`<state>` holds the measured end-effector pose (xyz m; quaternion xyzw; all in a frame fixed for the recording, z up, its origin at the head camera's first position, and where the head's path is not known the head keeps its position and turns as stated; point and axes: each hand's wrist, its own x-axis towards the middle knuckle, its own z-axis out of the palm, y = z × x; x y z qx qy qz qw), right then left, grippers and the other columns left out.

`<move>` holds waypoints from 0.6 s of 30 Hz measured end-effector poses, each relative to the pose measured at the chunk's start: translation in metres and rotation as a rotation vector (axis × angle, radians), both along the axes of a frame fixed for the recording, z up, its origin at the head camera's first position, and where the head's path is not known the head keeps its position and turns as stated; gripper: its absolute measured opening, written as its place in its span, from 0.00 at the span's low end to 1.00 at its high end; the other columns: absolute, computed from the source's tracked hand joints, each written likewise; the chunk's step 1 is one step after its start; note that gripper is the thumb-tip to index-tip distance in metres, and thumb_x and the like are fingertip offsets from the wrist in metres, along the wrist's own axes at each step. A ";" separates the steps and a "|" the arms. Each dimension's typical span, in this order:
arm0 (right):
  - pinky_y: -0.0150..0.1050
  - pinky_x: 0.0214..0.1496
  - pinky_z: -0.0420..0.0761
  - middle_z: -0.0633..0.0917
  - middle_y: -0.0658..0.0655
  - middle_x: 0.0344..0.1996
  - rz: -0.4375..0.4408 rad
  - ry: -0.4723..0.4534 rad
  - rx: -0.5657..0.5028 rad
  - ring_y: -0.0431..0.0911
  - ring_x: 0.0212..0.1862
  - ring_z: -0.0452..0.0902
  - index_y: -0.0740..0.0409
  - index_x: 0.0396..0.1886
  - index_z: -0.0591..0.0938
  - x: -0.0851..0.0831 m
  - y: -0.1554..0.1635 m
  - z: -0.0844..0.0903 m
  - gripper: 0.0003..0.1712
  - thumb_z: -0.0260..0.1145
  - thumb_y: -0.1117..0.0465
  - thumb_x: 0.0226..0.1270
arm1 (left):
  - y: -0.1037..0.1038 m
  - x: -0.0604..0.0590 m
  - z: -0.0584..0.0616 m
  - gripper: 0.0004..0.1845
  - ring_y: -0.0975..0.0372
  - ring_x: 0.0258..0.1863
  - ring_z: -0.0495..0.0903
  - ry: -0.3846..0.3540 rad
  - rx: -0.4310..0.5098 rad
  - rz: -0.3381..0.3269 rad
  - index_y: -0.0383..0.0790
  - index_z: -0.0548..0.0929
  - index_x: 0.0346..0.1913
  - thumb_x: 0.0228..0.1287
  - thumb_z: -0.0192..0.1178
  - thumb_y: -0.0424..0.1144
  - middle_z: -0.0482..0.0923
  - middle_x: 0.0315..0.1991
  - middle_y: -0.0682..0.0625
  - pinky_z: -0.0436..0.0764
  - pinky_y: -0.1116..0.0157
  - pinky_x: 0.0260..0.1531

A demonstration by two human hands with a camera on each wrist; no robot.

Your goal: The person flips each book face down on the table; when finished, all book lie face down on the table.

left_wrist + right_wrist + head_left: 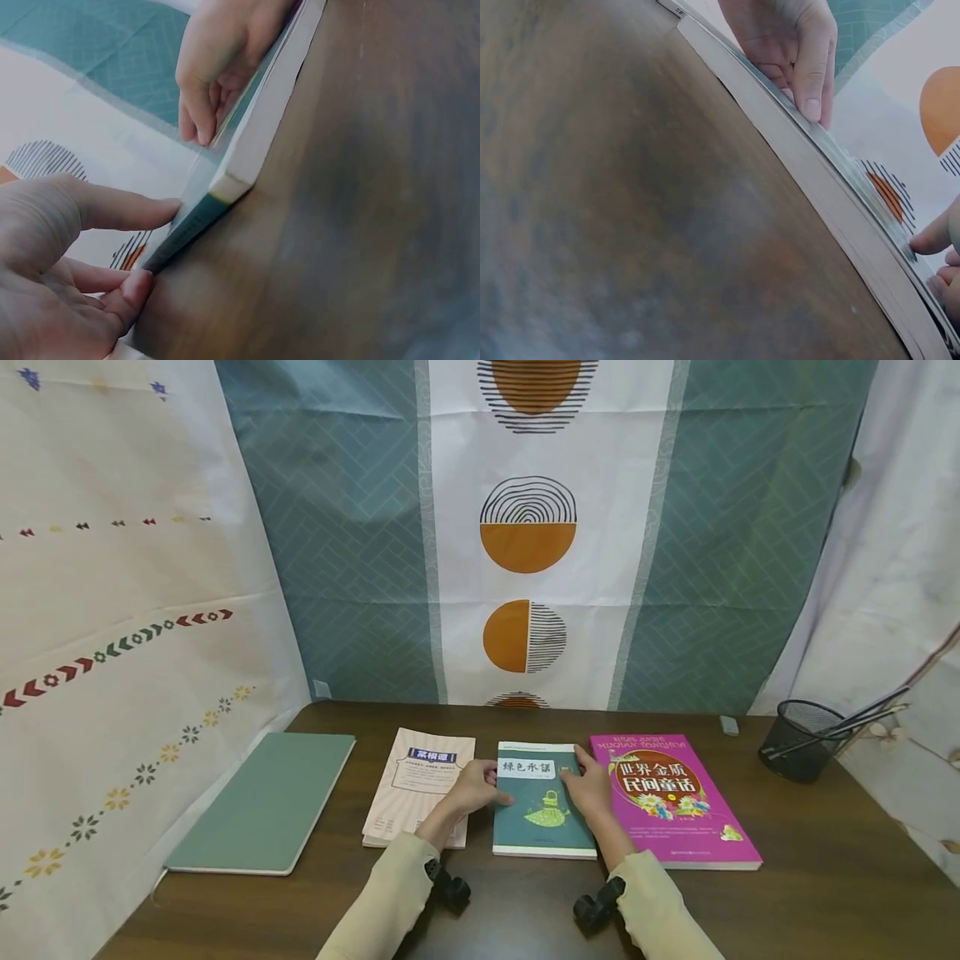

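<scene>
A thin teal book (538, 810) with a white title label and a light green drawing lies face up at the middle of the table. My left hand (474, 787) holds its left side, the thumb over the cover and the curled fingers at the spine, as the left wrist view shows. On the opposite side, my right hand (590, 789) grips the right edge, thumb on top. The white page block (802, 165) shows along the near edge in the right wrist view. Whether fingertips reach under the book is hidden.
A cream book (416, 785) lies just left, partly behind my left hand. To the right is a larger magenta book (697, 835). A green notebook (262, 802) occupies the far left; a black mesh pen holder (798, 743) stands at the back right of the brown table (510, 918).
</scene>
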<state>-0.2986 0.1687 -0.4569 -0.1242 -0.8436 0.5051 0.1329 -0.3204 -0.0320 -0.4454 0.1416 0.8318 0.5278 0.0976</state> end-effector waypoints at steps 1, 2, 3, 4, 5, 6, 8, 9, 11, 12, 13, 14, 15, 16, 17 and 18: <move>0.55 0.69 0.70 0.67 0.69 0.69 -0.006 0.000 0.003 0.64 0.69 0.65 0.67 0.71 0.65 0.000 -0.001 0.000 0.34 0.61 0.67 0.64 | 0.000 0.000 -0.001 0.29 0.60 0.34 0.66 0.005 0.003 0.004 0.24 0.77 0.54 0.44 0.73 0.25 0.67 0.32 0.48 0.66 0.69 0.32; 0.55 0.69 0.69 0.67 0.69 0.70 -0.012 -0.006 0.009 0.64 0.70 0.65 0.67 0.71 0.65 0.000 -0.001 0.000 0.35 0.61 0.67 0.64 | 0.000 0.000 -0.002 0.31 0.60 0.37 0.67 0.006 0.010 0.012 0.25 0.77 0.56 0.44 0.73 0.25 0.69 0.34 0.47 0.68 0.68 0.34; 0.55 0.70 0.69 0.67 0.69 0.70 -0.017 -0.009 0.012 0.64 0.70 0.64 0.66 0.71 0.65 0.000 -0.002 0.001 0.35 0.61 0.67 0.64 | 0.000 0.000 -0.002 0.33 0.59 0.39 0.69 0.009 0.018 0.020 0.25 0.76 0.58 0.45 0.72 0.25 0.71 0.38 0.45 0.70 0.68 0.36; 0.55 0.70 0.68 0.66 0.69 0.70 -0.020 -0.010 0.015 0.64 0.70 0.64 0.66 0.71 0.65 0.000 -0.003 0.001 0.35 0.61 0.67 0.64 | 0.000 0.000 -0.003 0.35 0.57 0.42 0.70 0.013 0.024 0.026 0.26 0.75 0.60 0.45 0.72 0.25 0.73 0.41 0.43 0.72 0.66 0.39; 0.55 0.70 0.68 0.66 0.69 0.70 -0.023 -0.009 0.019 0.64 0.71 0.63 0.66 0.71 0.65 0.000 -0.003 0.001 0.35 0.61 0.67 0.64 | 0.000 0.000 -0.003 0.36 0.56 0.44 0.72 0.014 0.029 0.033 0.27 0.73 0.62 0.45 0.72 0.26 0.75 0.45 0.41 0.74 0.65 0.41; 0.55 0.71 0.67 0.65 0.69 0.71 -0.024 -0.011 0.018 0.64 0.71 0.62 0.66 0.71 0.65 -0.001 -0.004 0.001 0.35 0.61 0.67 0.65 | 0.000 0.000 -0.002 0.37 0.55 0.46 0.73 0.014 0.034 0.039 0.28 0.72 0.64 0.46 0.72 0.26 0.76 0.48 0.40 0.76 0.63 0.44; 0.55 0.71 0.66 0.65 0.69 0.71 -0.027 -0.015 0.015 0.64 0.72 0.61 0.66 0.72 0.65 -0.001 -0.004 0.000 0.35 0.61 0.67 0.65 | 0.001 0.000 -0.002 0.38 0.53 0.48 0.76 0.004 0.056 0.037 0.29 0.71 0.65 0.46 0.71 0.26 0.77 0.53 0.38 0.79 0.61 0.45; 0.55 0.71 0.66 0.64 0.69 0.72 -0.028 -0.016 0.010 0.64 0.72 0.60 0.66 0.72 0.65 -0.001 -0.003 0.000 0.34 0.61 0.67 0.65 | 0.001 0.001 -0.002 0.39 0.53 0.49 0.77 -0.005 0.065 0.035 0.30 0.70 0.66 0.47 0.71 0.26 0.77 0.55 0.37 0.80 0.60 0.46; 0.55 0.72 0.66 0.64 0.69 0.72 -0.030 -0.014 0.002 0.64 0.72 0.60 0.67 0.71 0.65 -0.001 -0.002 0.001 0.34 0.60 0.68 0.65 | 0.003 -0.001 -0.001 0.40 0.52 0.48 0.80 -0.010 0.095 0.021 0.31 0.69 0.68 0.47 0.70 0.26 0.75 0.58 0.36 0.82 0.60 0.45; 0.55 0.72 0.65 0.64 0.69 0.72 -0.030 -0.013 -0.001 0.64 0.72 0.60 0.67 0.71 0.65 -0.001 -0.001 0.001 0.34 0.60 0.68 0.65 | 0.003 -0.002 -0.001 0.41 0.52 0.47 0.81 -0.011 0.111 0.013 0.31 0.68 0.68 0.48 0.70 0.26 0.74 0.60 0.36 0.83 0.60 0.44; 0.55 0.72 0.65 0.65 0.69 0.71 -0.031 -0.008 0.002 0.64 0.72 0.60 0.68 0.71 0.65 -0.001 -0.001 0.000 0.34 0.60 0.68 0.64 | 0.003 -0.002 -0.002 0.41 0.52 0.45 0.83 -0.014 0.127 0.008 0.32 0.67 0.69 0.48 0.70 0.26 0.73 0.62 0.36 0.83 0.61 0.43; 0.55 0.72 0.66 0.65 0.69 0.71 -0.028 -0.005 0.003 0.64 0.72 0.60 0.68 0.71 0.65 -0.001 -0.001 0.000 0.34 0.61 0.68 0.64 | 0.003 -0.003 -0.002 0.41 0.52 0.45 0.83 -0.013 0.138 0.007 0.33 0.67 0.69 0.48 0.70 0.26 0.72 0.64 0.36 0.83 0.62 0.41; 0.55 0.72 0.66 0.65 0.69 0.71 -0.027 0.002 0.006 0.64 0.72 0.60 0.68 0.70 0.66 -0.001 -0.001 0.000 0.34 0.61 0.68 0.63 | 0.002 -0.003 -0.003 0.42 0.53 0.44 0.83 -0.016 0.152 0.005 0.34 0.66 0.70 0.48 0.70 0.26 0.70 0.65 0.36 0.84 0.62 0.39; 0.55 0.71 0.66 0.65 0.70 0.71 -0.026 0.008 0.009 0.64 0.72 0.61 0.68 0.70 0.66 -0.002 -0.002 0.000 0.34 0.61 0.68 0.63 | 0.001 -0.004 -0.003 0.42 0.53 0.42 0.83 -0.017 0.165 0.002 0.34 0.66 0.70 0.48 0.69 0.26 0.69 0.66 0.36 0.83 0.63 0.36; 0.55 0.71 0.67 0.66 0.70 0.71 -0.026 0.013 0.013 0.64 0.72 0.61 0.68 0.70 0.66 -0.002 -0.002 -0.001 0.34 0.61 0.68 0.63 | 0.001 -0.004 -0.003 0.42 0.55 0.41 0.82 -0.019 0.168 0.004 0.35 0.66 0.70 0.49 0.69 0.26 0.69 0.66 0.36 0.83 0.64 0.33; 0.55 0.71 0.67 0.66 0.69 0.70 -0.026 0.016 0.018 0.64 0.71 0.62 0.68 0.70 0.66 -0.003 -0.002 -0.001 0.34 0.61 0.68 0.63 | 0.000 -0.005 -0.003 0.42 0.56 0.40 0.81 -0.020 0.174 0.005 0.36 0.67 0.70 0.49 0.69 0.26 0.68 0.67 0.37 0.81 0.66 0.31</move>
